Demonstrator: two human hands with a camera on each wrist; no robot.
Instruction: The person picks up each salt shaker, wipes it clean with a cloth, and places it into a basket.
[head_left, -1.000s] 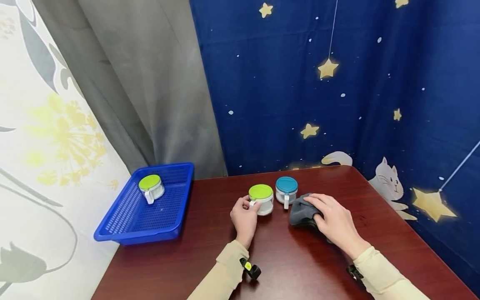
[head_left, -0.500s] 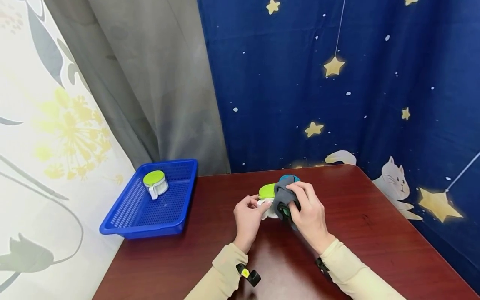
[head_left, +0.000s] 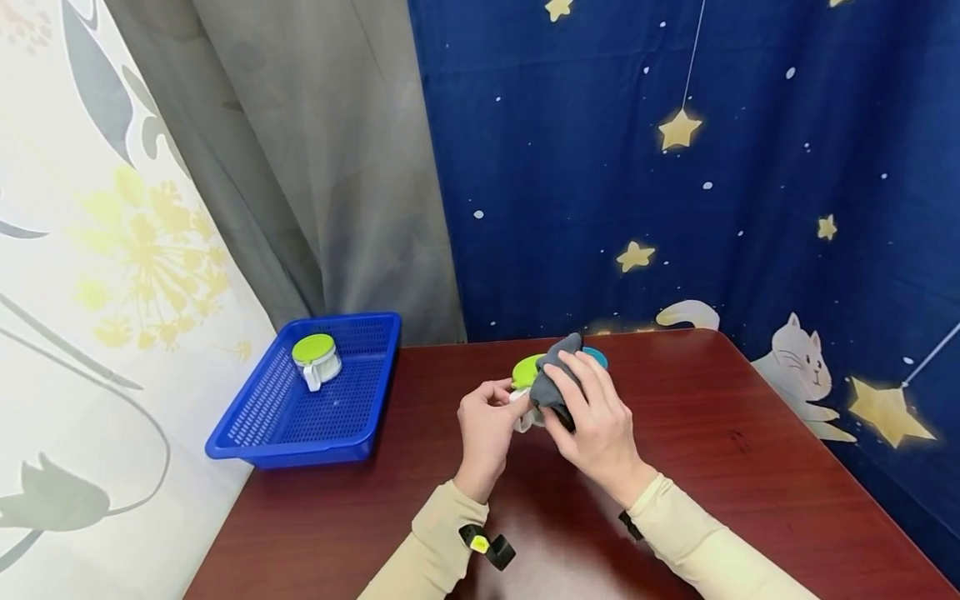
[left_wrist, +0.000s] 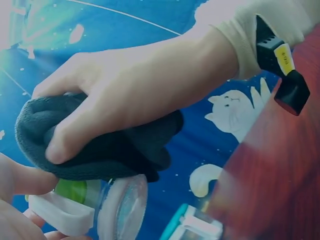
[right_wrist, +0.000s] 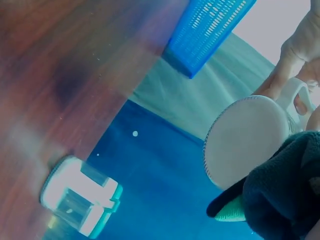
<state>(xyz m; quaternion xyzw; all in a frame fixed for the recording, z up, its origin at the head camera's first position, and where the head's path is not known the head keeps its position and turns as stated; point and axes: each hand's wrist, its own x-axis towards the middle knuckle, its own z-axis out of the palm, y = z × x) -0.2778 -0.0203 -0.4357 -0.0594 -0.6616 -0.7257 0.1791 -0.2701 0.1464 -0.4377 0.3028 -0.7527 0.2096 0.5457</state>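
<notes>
My left hand (head_left: 483, 429) holds a small clear seasoning jar (head_left: 531, 417) by its white handle (left_wrist: 62, 215). The jar has a lime-green lid (head_left: 527, 369) and is tilted, its round base (right_wrist: 245, 142) facing the right wrist camera. My right hand (head_left: 596, 417) grips a dark grey cloth (head_left: 553, 387) bunched against the jar's right side, covering part of the lid and wall. Green shows at one fold of the cloth in the right wrist view. Just behind, a matching jar with a teal-blue lid (head_left: 596, 357) stands on the table, mostly hidden in the head view.
At the table's left stands a blue perforated basket (head_left: 315, 454). Inside it sits another green-lidded jar (head_left: 317, 360) with a white handle. A grey curtain (head_left: 352, 167) and a blue star-patterned curtain (head_left: 562, 208) hang behind the reddish-brown table (head_left: 750, 467).
My right hand has brought the cloth leftward from the tabletop onto the jar. My left hand has raised and tilted the jar by its handle. The head view has shifted slightly.
</notes>
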